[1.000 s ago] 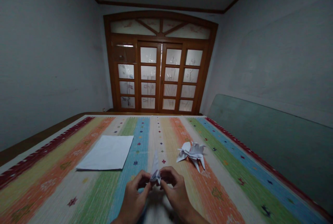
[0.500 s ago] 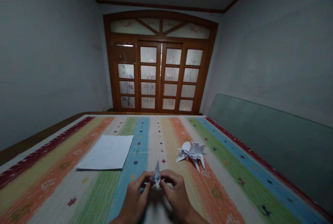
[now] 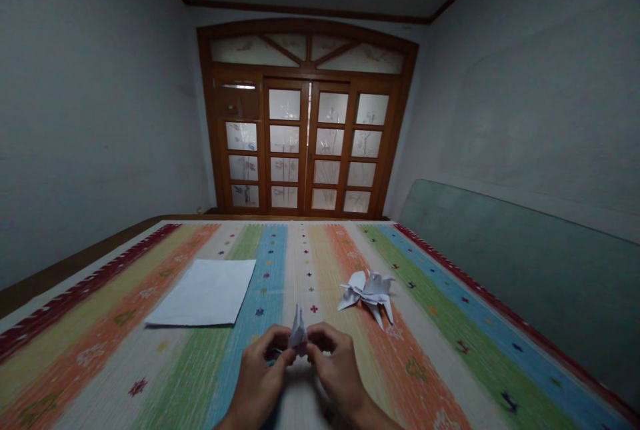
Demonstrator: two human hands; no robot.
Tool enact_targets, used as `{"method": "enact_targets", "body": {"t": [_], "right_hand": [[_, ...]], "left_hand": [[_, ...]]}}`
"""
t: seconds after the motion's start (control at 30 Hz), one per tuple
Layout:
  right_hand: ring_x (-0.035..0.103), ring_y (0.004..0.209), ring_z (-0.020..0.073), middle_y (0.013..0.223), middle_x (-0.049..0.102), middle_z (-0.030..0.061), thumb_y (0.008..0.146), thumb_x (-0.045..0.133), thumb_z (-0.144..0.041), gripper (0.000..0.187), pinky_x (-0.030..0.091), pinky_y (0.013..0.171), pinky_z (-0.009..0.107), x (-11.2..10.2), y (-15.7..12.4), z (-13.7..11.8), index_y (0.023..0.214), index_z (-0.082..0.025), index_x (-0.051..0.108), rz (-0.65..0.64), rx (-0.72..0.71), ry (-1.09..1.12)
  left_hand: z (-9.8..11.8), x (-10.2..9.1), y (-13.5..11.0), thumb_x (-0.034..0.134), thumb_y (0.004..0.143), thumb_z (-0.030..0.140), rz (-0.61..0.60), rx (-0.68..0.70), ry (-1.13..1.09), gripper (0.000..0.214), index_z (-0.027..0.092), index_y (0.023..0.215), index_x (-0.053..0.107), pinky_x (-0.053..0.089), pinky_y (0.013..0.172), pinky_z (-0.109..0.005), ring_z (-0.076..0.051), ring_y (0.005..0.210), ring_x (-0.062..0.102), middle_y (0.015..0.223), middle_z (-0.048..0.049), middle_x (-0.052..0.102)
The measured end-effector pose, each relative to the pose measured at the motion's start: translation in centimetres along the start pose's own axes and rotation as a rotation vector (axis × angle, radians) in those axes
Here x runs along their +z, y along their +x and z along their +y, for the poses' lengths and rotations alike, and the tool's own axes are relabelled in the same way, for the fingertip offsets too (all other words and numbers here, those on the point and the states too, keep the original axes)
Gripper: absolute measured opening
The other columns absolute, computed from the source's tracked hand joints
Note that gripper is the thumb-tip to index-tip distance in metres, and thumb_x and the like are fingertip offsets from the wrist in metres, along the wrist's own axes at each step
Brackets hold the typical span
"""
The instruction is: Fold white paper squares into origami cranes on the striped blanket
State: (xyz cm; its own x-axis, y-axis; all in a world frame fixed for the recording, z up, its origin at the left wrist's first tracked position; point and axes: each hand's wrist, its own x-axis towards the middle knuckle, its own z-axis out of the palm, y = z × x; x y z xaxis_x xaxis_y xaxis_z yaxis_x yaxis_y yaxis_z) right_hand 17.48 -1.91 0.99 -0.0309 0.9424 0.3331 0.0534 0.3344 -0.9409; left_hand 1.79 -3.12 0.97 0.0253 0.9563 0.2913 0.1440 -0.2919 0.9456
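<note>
Between my two hands is a small folded white paper piece (image 3: 298, 331), its narrow points standing upward. My left hand (image 3: 265, 367) pinches its left side with thumb and fingers. On the other side, my right hand (image 3: 336, 363) grips the right edge in the same way. Both hands are just above the striped cloth, near the front. The lower part of the folded paper is partly hidden by my thumbs. To the right lie folded white paper shapes (image 3: 369, 293) with pointed petals, clustered together. At the left rests a stack of square white paper (image 3: 205, 293).
A striped, patterned tablecloth (image 3: 195, 377) covers the table. Along the right side runs a pale green panel (image 3: 525, 257). Wooden doors with glass panes (image 3: 306, 143) stand beyond the far table edge.
The folded paper has turned and tilted slightly in my fingers, so two upright points now show instead of one. Both hands have shifted only a little.
</note>
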Motion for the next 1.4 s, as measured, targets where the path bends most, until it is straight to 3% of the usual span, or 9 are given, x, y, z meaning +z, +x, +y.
{"method": "enact_targets", "body": {"t": [0.13,0.3,0.43,0.8,0.9,1.07,1.2,1.4], "right_hand": [[0.064,0.058,0.0178,0.063,0.066,-0.0037,0.071,0.075,-0.018,0.029,0.048,0.056,0.024,0.2,-0.1,0.3,0.097,-0.021,0.063,0.037,0.028,0.058],[0.065,0.067,0.0182,0.073,0.067,-0.0006,0.080,0.067,-0.020,0.012,0.050,0.062,0.025,0.0,-0.3,0.6,0.091,-0.021,0.062,-0.045,-0.069,-0.016],[0.064,0.071,0.0180,0.075,0.065,0.0003,0.082,0.063,-0.017,0.006,0.050,0.065,0.026,-0.2,-0.3,0.9,0.085,-0.021,0.060,-0.083,-0.120,-0.027],[0.067,0.073,0.0184,0.082,0.069,0.0018,0.094,0.061,-0.028,0.013,0.054,0.071,0.028,-0.4,-0.5,1.5,0.105,-0.022,0.061,-0.188,-0.144,0.015],[0.067,0.076,0.0194,0.083,0.070,0.0038,0.094,0.059,-0.028,0.012,0.054,0.071,0.028,-0.5,-0.6,1.6,0.102,-0.020,0.065,-0.197,-0.149,-0.006],[0.068,0.077,0.0189,0.085,0.072,0.0047,0.090,0.055,-0.022,0.017,0.052,0.069,0.025,-0.8,-0.5,1.1,0.091,-0.020,0.072,-0.186,-0.175,-0.084],[0.068,0.077,0.0188,0.083,0.072,0.0042,0.092,0.055,-0.027,0.019,0.051,0.070,0.024,-0.9,-0.4,0.7,0.087,-0.020,0.072,-0.203,-0.149,-0.058],[0.065,0.074,0.0172,0.080,0.068,0.0025,0.092,0.052,-0.023,0.015,0.049,0.067,0.023,-0.8,-0.4,1.7,0.089,-0.020,0.067,-0.183,-0.179,-0.089]], "left_hand": [[-0.8,0.3,0.0,0.075,0.080,0.033,0.023,-0.028,-0.113,0.037,0.022,0.112,0.061,0.054,0.060,-0.025,-0.020,0.065,0.070,0.071,0.0021,0.070],[-1.1,0.1,-0.3,0.070,0.087,0.037,-0.006,0.060,-0.070,0.034,0.024,0.116,0.059,0.061,0.076,-0.032,-0.023,0.083,0.074,0.093,-0.0045,0.076],[-0.7,0.0,-0.3,0.066,0.091,0.041,-0.014,0.128,-0.024,0.026,0.024,0.110,0.064,0.062,0.078,-0.034,-0.025,0.093,0.074,0.102,-0.0073,0.076],[-0.7,-0.1,-0.1,0.070,0.087,0.044,-0.071,0.014,-0.155,0.040,0.023,0.120,0.062,0.064,0.068,-0.033,-0.023,0.080,0.074,0.109,-0.0083,0.073],[-0.5,-0.1,-0.1,0.070,0.086,0.043,-0.088,-0.008,-0.162,0.035,0.022,0.114,0.066,0.063,0.072,-0.033,-0.023,0.082,0.073,0.106,-0.0078,0.073],[-0.5,-0.3,-0.2,0.068,0.085,0.032,-0.074,0.059,-0.069,0.013,0.019,0.086,0.071,0.060,0.070,-0.028,-0.023,0.083,0.068,0.087,-0.0056,0.071],[-0.5,-0.2,0.0,0.067,0.086,0.030,-0.082,0.059,-0.095,0.011,0.019,0.085,0.070,0.057,0.066,-0.024,-0.021,0.080,0.067,0.087,-0.0045,0.068],[0.1,-0.2,0.0,0.067,0.090,0.042,-0.186,0.050,-0.192,0.023,0.019,0.088,0.069,0.055,0.064,-0.024,-0.018,0.072,0.065,0.083,-0.0022,0.064]]}}
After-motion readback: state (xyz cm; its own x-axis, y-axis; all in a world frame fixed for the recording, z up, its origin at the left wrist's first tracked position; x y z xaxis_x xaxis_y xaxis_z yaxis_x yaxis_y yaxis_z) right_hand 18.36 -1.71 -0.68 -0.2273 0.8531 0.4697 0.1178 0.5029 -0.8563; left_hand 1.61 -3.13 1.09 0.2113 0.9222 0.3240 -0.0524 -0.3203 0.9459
